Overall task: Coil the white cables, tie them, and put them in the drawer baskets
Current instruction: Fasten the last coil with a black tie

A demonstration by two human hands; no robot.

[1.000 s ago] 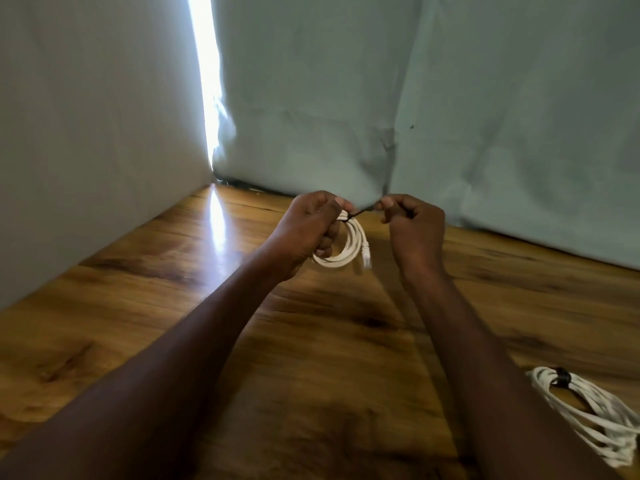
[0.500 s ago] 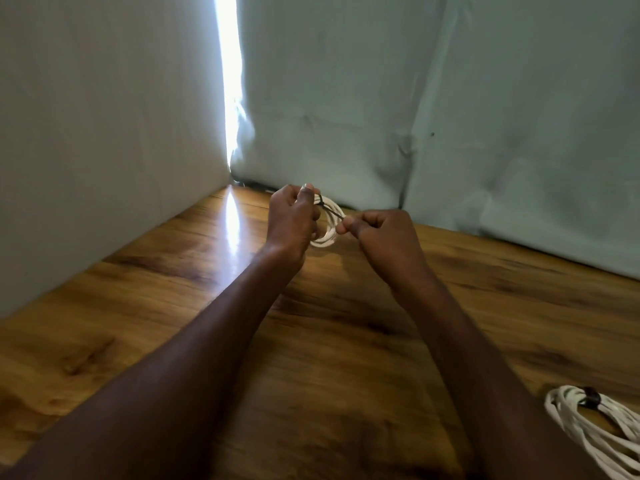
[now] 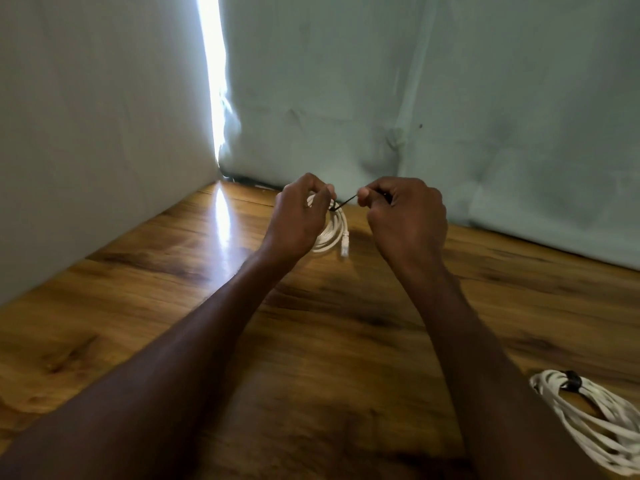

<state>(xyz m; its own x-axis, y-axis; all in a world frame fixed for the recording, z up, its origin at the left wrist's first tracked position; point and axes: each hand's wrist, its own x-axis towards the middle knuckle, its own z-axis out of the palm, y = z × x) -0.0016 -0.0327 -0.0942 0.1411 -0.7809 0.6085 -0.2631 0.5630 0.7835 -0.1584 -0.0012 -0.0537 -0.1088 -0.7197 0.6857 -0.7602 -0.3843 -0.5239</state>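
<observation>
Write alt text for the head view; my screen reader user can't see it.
Two bare hands hold a small coil of white cable above a wooden surface: the left hand grips the coil while the right hand pulls a thin dark tie taut from it. A second coil, already tied, lies at lower right.

white cable coils (image 3: 330, 230), black tie (image 3: 346, 203), brown wood-grain table (image 3: 138, 306), prob. pale-green backdrop (image 3: 450, 98)

- Right hand (image 3: 405, 216) drawn back to the right, away from left hand (image 3: 298, 220); dark tie (image 3: 344, 203) pulled taut between them again.
- Coiled white cable (image 3: 330, 233) hanging lower below left hand, connector end exposed.
</observation>
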